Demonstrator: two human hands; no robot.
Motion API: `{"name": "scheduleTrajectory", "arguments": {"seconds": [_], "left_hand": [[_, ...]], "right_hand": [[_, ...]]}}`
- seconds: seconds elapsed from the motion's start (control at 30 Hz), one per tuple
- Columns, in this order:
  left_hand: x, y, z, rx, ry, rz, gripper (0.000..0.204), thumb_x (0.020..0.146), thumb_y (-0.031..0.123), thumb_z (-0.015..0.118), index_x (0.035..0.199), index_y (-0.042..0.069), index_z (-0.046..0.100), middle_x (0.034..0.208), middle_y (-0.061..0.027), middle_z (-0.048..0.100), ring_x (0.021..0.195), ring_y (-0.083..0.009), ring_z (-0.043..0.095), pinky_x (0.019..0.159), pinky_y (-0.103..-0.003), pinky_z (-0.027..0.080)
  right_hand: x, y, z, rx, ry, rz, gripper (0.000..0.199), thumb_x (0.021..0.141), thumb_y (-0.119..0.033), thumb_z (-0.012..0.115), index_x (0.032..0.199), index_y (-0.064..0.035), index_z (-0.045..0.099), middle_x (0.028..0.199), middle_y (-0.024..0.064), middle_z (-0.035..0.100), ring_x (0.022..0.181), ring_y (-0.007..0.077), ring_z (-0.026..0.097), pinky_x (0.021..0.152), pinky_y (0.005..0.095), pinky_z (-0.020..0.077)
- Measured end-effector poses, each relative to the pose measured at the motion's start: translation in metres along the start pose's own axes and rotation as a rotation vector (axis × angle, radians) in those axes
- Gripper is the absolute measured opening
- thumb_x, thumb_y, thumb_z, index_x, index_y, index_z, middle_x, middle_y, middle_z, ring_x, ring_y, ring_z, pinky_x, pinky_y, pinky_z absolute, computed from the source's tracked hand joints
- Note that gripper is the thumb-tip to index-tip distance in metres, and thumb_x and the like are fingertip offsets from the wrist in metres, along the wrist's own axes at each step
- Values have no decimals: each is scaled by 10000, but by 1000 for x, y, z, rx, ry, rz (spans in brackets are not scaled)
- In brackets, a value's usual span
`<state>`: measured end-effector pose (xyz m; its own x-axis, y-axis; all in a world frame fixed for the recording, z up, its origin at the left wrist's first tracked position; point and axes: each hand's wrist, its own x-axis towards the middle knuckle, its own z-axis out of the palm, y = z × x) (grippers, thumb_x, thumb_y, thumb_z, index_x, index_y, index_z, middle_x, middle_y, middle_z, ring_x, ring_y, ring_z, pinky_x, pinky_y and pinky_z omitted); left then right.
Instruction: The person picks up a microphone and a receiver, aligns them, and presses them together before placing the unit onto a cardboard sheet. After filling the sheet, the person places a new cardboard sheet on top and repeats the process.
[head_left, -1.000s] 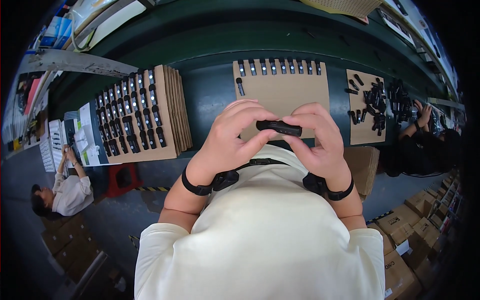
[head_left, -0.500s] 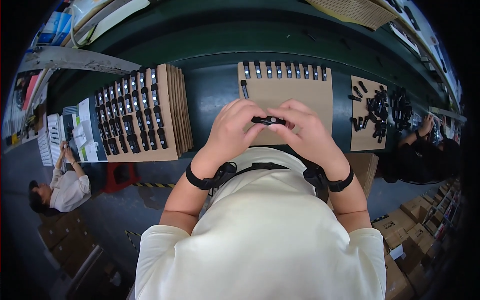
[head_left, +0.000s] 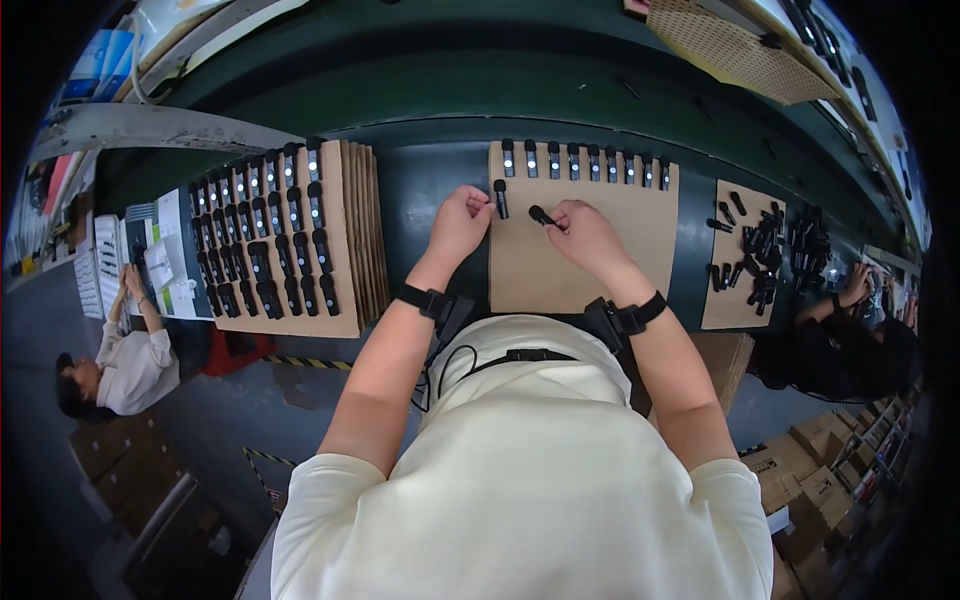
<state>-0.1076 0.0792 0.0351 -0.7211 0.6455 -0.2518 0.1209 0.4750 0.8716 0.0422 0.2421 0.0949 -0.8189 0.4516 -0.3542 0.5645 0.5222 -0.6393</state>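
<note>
**Two small black parts at a cardboard sheet**

The left hand [head_left: 458, 222] pinches a small black oblong clip [head_left: 500, 198] upright at the left edge of a flat brown cardboard sheet [head_left: 580, 265]. The right hand [head_left: 587, 235] grips a second small black oblong piece [head_left: 541, 215], tilted, just above the sheet's upper middle. Along the sheet's far edge runs a row of black clips with pale dots [head_left: 585, 160]. To the left lies a stack of brown cardboard sheets filled with black clips [head_left: 270, 245]; to the right, a loose pile of black parts [head_left: 760, 250] on a smaller card.
</note>
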Motion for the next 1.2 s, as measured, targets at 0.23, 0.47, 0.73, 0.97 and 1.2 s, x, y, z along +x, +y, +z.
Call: {"name": "scheduleTrajectory", "arguments": {"seconds": [0.23, 0.47, 0.73, 0.97, 1.2], "left_hand": [[8, -10, 23, 120, 13, -108, 234, 835, 170, 709, 955, 1, 602, 813, -128, 674, 747, -252, 660, 703, -352, 530], [7, 5, 30, 210, -5, -162, 260, 832, 230, 711, 938, 24, 593, 811, -116, 678, 766, -272, 671, 699, -369, 530], [5, 21, 35, 495, -72, -149, 327, 835, 372, 672, 885, 54, 618, 812, -114, 695, 797, -317, 683, 701, -415, 529], [4, 22, 41, 690, -91, 19, 307, 847, 360, 643, 818, 55, 628, 807, -139, 695, 789, -331, 683, 719, -440, 525], [11, 24, 40, 706, -64, 32, 301, 865, 348, 624, 832, 50, 625, 795, -153, 694, 784, -330, 685, 723, -452, 523]], "right_hand": [[30, 23, 35, 52, 45, 101, 227, 807, -199, 693, 889, 3, 628, 818, 175, 681, 795, 351, 664, 720, 422, 528], [47, 31, 54, 4, 96, 152, 248, 804, -222, 704, 892, -6, 620, 819, 190, 679, 810, 367, 666, 720, 434, 531], [49, 28, 55, -29, 114, 135, 287, 811, -257, 719, 862, 1, 604, 772, 191, 668, 768, 374, 660, 676, 444, 521], [48, 19, 48, -149, 9, 134, 339, 852, -314, 652, 913, 19, 632, 844, 228, 686, 820, 390, 673, 729, 472, 543], [48, 16, 46, -145, 18, 148, 342, 868, -325, 638, 888, 16, 628, 829, 220, 688, 795, 387, 677, 705, 472, 546]]}}
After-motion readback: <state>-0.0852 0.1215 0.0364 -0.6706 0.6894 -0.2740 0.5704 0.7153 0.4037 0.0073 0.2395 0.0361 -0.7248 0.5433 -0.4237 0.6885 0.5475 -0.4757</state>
